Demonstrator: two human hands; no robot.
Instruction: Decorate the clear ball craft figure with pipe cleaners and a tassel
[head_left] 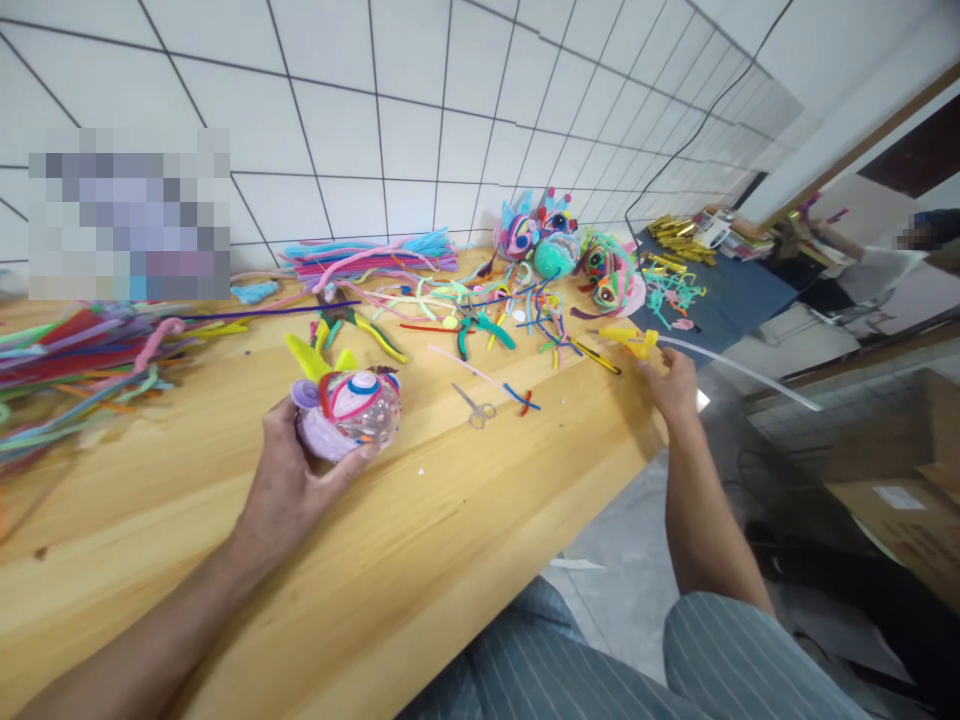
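Observation:
My left hand (pixel 296 480) is wrapped round a decorated ball (pixel 356 410) with a lilac base, a clear sparkly side, a coloured eye and yellow ear-like pieces. At the table's right edge, my right hand (pixel 671 380) grips a yellow glue gun (pixel 628 340), its nozzle pointing left. A long translucent glue stick (pixel 742 375) sticks out from the gun's rear. Between the hands lie small scissors (pixel 475 406), a pink stem and short blue and red pieces (pixel 523 400). A yellow cutter (pixel 595 355) rests just left of the gun.
Bundles of fuzzy stems (pixel 90 360) lie at left and along the tiled wall (pixel 420 120). Yellow-handled pliers (pixel 367 335) and teal-handled pliers (pixel 484 328) lie mid-table. Finished decorated balls (pixel 555 250) stand behind. Cardboard boxes (pixel 892 500) are at right beyond the table (pixel 420 560).

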